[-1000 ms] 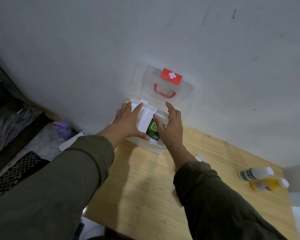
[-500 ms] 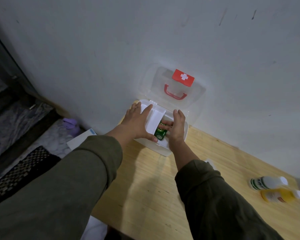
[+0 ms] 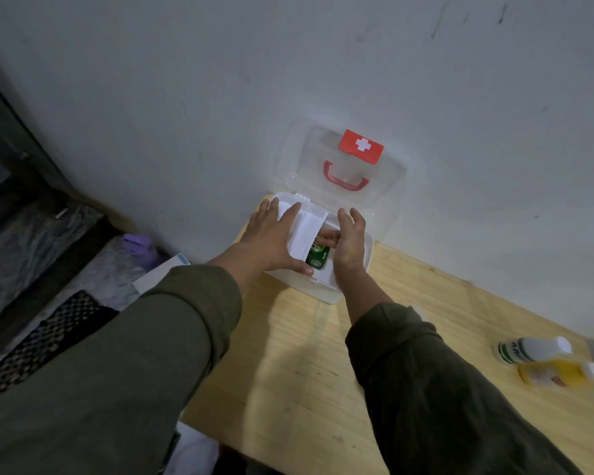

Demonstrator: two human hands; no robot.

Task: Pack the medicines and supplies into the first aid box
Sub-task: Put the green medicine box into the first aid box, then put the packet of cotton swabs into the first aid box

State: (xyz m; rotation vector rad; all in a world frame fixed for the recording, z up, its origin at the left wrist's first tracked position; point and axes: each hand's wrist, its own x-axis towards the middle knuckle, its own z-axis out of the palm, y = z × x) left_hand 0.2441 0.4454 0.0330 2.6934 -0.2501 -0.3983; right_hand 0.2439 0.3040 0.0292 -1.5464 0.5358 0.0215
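Note:
A white first aid box [image 3: 366, 255] stands open at the table's far left corner, its clear lid [image 3: 350, 166] with a red handle and red cross tab leaning on the wall. My left hand [image 3: 275, 238] lies flat on the box's white inner tray [image 3: 306, 231], thumb at the tray's near edge. My right hand [image 3: 348, 240] reaches into the box's right side, fingers spread beside a green packet [image 3: 318, 257] lying inside. A white bottle [image 3: 532, 349] and a yellow bottle [image 3: 559, 373] lie on the table at the far right.
The wooden table [image 3: 306, 371] meets a grey wall behind the box. Off its left edge are a purple object [image 3: 139, 248], a white-and-blue box [image 3: 162, 275] and a dark patterned mat [image 3: 45, 341] on the floor.
My right hand let go of the green packet and slid right inside the box, fingers opening. My left hand stayed on the tray. The view shifted slightly.

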